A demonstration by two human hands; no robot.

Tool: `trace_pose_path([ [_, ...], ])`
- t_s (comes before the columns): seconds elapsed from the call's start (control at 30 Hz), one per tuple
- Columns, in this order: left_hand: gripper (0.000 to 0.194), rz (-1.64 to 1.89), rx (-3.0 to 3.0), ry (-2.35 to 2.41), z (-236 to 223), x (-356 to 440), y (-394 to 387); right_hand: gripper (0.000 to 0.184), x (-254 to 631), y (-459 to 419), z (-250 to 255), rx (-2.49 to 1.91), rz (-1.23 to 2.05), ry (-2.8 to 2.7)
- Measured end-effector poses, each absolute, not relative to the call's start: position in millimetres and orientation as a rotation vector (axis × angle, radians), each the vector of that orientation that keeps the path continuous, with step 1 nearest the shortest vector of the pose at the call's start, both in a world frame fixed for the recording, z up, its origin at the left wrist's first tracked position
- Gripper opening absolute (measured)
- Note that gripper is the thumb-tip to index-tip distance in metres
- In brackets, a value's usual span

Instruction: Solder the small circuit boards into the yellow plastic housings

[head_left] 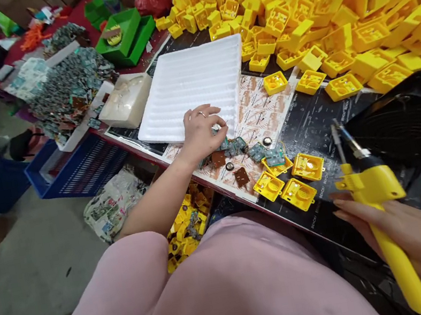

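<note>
My left hand is over the near edge of the white foam sheet, thumb and forefinger pinched together and the other fingers stretched out. Whatever sits in the pinch is too small to make out. Just under it lie small green circuit boards with wires, brown square boards and round speakers. At the right, my right hand is wrapped round a yellow soldering gun, its metal tip pointing up and away. Open yellow casings rest on the table between my hands.
A large heap of yellow casings covers the back right. The foam sheet stands beside a white box. Many circuit boards are piled at left, near green trays. A black object is by the soldering gun.
</note>
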State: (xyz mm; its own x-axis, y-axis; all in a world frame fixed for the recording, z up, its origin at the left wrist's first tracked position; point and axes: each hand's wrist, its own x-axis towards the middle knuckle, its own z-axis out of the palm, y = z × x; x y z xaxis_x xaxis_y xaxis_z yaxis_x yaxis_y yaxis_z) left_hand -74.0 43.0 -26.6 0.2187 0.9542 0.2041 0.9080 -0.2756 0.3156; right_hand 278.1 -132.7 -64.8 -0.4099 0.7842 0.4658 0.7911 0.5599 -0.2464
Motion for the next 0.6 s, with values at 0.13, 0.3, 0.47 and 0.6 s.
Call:
trace_pose_path([
  [0.13,0.016,0.888,2.178,1.540,-24,-84,50,0.052,257,-117,-58,-1.126,-0.079,-2.255],
  [0.3,0.048,1.324,1.904,1.289,25,-84,84,0.040,239,-110,-60,-1.112,-0.074,-2.239],
  [0.47,0.060,1.085,1.877,0.921,55,-43,69,0.048,225,-107,-58,-1.201,-0.037,-2.175],
  [0.6,0.022,0.349,2.301,0.735,22,-12,15,0.047,226,-115,-46,-1.260,-0.086,-2.064],
])
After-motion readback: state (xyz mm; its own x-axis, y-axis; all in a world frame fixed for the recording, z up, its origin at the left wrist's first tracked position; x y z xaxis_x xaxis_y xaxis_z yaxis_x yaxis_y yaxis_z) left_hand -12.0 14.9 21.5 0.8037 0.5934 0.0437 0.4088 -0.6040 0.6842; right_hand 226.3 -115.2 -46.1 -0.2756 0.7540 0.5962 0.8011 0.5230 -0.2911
